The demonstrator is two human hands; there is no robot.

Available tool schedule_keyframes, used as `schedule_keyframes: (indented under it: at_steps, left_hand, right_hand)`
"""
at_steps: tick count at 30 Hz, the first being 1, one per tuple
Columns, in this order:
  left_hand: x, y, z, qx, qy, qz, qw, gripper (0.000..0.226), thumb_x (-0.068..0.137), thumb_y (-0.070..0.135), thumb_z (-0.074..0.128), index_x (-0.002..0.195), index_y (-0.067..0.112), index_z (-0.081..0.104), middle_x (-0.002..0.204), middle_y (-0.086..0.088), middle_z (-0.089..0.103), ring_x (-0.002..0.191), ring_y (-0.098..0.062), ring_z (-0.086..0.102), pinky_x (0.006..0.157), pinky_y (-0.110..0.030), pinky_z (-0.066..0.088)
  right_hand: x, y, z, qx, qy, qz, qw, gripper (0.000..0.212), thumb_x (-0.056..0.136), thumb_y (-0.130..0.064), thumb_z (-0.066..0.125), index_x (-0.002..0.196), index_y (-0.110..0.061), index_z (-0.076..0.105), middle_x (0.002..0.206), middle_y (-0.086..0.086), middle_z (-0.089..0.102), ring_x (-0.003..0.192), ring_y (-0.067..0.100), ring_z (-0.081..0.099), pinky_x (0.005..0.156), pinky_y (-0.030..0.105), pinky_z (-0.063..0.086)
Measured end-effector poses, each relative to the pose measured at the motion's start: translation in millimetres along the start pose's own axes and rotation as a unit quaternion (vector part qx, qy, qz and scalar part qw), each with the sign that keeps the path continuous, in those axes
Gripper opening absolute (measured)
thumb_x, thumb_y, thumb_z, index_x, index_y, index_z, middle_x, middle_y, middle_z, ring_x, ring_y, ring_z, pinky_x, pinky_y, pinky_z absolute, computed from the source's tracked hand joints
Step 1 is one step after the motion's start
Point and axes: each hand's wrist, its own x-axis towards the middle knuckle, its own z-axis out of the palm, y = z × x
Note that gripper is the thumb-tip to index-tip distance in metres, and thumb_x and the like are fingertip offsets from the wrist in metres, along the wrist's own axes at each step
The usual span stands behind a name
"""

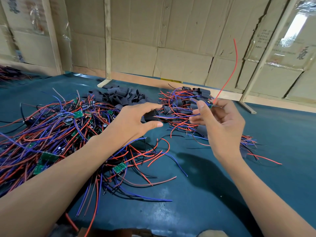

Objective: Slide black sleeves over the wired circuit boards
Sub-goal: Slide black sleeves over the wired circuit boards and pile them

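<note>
**Sleeve meeting wired board, mid-threading**

Black sleeve [150,116]: pinched by left hand [136,120], mouth facing right. Wired circuit board [210,104]: pinched in right hand [220,120], blue leads [176,115] entering the sleeve. Advised: bunch leads, hold mouth open. Loose sleeves [119,97] lay beyond left hand; unsleeved boards [51,134] left of it.

Surface [213,194] dark teal. Wires [51,134] red, blue, purple, some black. Boards [119,167] green with white print. Sleeves [118,96] matte black. Cardboard wall [171,40] tan.
</note>
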Motion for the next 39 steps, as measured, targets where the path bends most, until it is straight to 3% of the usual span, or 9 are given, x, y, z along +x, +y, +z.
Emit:
schedule_keyframes:
  at_steps: [3, 8, 14, 19, 23, 27, 31, 35, 39]
  left_hand:
    - [0.1, 0.8, -0.2, -0.002, 0.013, 0.006, 1.000, 0.049, 0.081, 0.045, 0.079, 0.127, 0.037, 0.065, 0.093, 0.049, 0.048, 0.094, 0.037, 0.041, 0.084, 0.007, 0.029]
    - [-2.2, 1.7, 1.1, -0.026, 0.016, 0.020, 0.999, 0.045, 0.081, 0.029, 0.082, 0.124, 0.026, 0.069, 0.087, 0.045, 0.056, 0.071, 0.031, 0.045, 0.073, 0.006, 0.030]
    - [-2.9, 4.8, 1.6, -0.042, 0.005, 0.042, 0.998, 0.045, 0.079, 0.021, 0.084, 0.122, 0.020, 0.071, 0.099, 0.009, 0.067, 0.068, 0.026, 0.046, 0.069, 0.003, 0.033]
    - [-0.9, 1.1, 0.7, -0.025, -0.001, 0.014, 1.000, 0.046, 0.081, 0.032, 0.081, 0.125, 0.030, 0.068, 0.106, 0.017, 0.065, 0.086, 0.026, 0.049, 0.076, 0.004, 0.032]
    - [-0.1, -1.1, 1.1, -0.003, -0.001, -0.005, 1.000, 0.045, 0.082, 0.040, 0.079, 0.125, 0.031, 0.068, 0.103, 0.022, 0.063, 0.088, 0.026, 0.048, 0.076, 0.003, 0.032]
    - [0.8, -2.5, 0.8, 0.015, 0.003, -0.020, 1.000, 0.046, 0.082, 0.042, 0.078, 0.125, 0.030, 0.068, 0.104, 0.019, 0.065, 0.092, 0.016, 0.050, 0.079, 0.005, 0.031]
    - [0.8, -3.2, 1.6, 0.016, -0.003, -0.030, 0.999, 0.046, 0.082, 0.043, 0.078, 0.125, 0.030, 0.068, 0.098, 0.020, 0.063, 0.085, 0.028, 0.048, 0.076, 0.006, 0.031]
    - [0.6, -0.2, 0.9, 0.013, -0.015, 0.014, 1.000, 0.047, 0.082, 0.035, 0.080, 0.127, 0.029, 0.067, 0.106, 0.017, 0.063, 0.096, 0.010, 0.051, 0.084, 0.001, 0.034]
    - [-1.2, 9.2, -1.1, 0.050, -0.035, 0.076, 0.995, 0.053, 0.080, 0.032, 0.081, 0.130, 0.024, 0.066, 0.104, 0.005, 0.070, 0.097, -0.007, 0.055, 0.086, -0.018, 0.038]
  right_hand:
    - [1.9, -0.4, -1.1, 0.008, 0.019, 0.005, 1.000, 0.026, 0.092, -0.020, 0.075, 0.105, -0.007, 0.056, 0.081, 0.018, 0.074, 0.066, 0.035, 0.074, 0.064, 0.039, 0.060]
    - [3.6, -1.0, -2.2, 0.014, 0.032, 0.011, 0.999, 0.027, 0.093, -0.019, 0.074, 0.107, -0.005, 0.055, 0.082, 0.020, 0.073, 0.066, 0.036, 0.073, 0.066, 0.044, 0.062]
    - [4.0, -0.2, -2.9, 0.009, 0.024, 0.007, 1.000, 0.027, 0.092, -0.019, 0.075, 0.106, -0.005, 0.055, 0.082, 0.019, 0.074, 0.068, 0.037, 0.074, 0.069, 0.053, 0.062]
    - [1.1, -0.9, -3.9, -0.005, 0.004, -0.024, 1.000, 0.026, 0.091, -0.021, 0.076, 0.102, -0.007, 0.056, 0.081, 0.021, 0.072, 0.068, 0.035, 0.074, 0.068, 0.047, 0.062]
    - [-4.1, -2.9, -5.3, -0.034, -0.038, -0.077, 0.996, 0.024, 0.086, -0.028, 0.077, 0.096, -0.015, 0.060, 0.080, 0.032, 0.066, 0.070, 0.027, 0.076, 0.068, 0.036, 0.060]
    - [-6.3, -3.0, -8.2, -0.063, -0.075, -0.132, 0.986, 0.019, 0.088, -0.023, 0.078, 0.095, -0.012, 0.064, 0.080, 0.020, 0.071, 0.073, 0.033, 0.075, 0.064, 0.036, 0.057]
    - [-6.6, -4.3, -11.5, -0.077, -0.102, -0.150, 0.980, 0.022, 0.088, -0.022, 0.078, 0.091, -0.005, 0.065, 0.080, 0.013, 0.073, 0.074, 0.037, 0.074, 0.063, 0.038, 0.055]
    - [-7.1, -2.9, -9.9, -0.068, -0.112, -0.122, 0.984, 0.028, 0.086, -0.022, 0.078, 0.091, 0.002, 0.063, 0.077, 0.023, 0.069, 0.071, 0.030, 0.076, 0.061, 0.045, 0.057]
    - [-7.0, -2.9, 2.4, 0.050, -0.104, -0.013, 0.993, 0.023, 0.085, -0.015, 0.079, 0.082, -0.002, 0.060, 0.079, 0.040, 0.061, 0.069, 0.034, 0.075, 0.065, 0.047, 0.062]
